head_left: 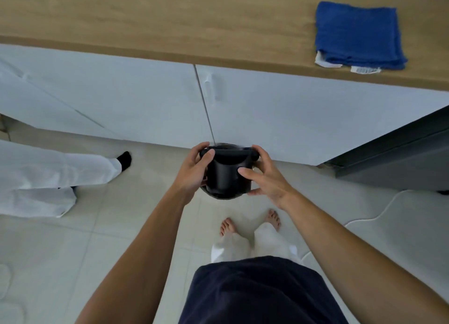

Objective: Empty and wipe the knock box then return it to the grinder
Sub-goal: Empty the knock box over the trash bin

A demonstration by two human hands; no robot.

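Both hands, left hand [194, 170] & right hand [264, 177], arms outstretched, grip black knock box [227, 175].

Soft, even daylight, faint shadows, slight overall blur, wide-angle bending at edges.

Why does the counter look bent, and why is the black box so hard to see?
Head view: the wide lens curves the counter edge; soft, even light, with no strong shadows. The knock box is dark and slightly blurred between the left hand and right hand; the blue cloth looks sharper.
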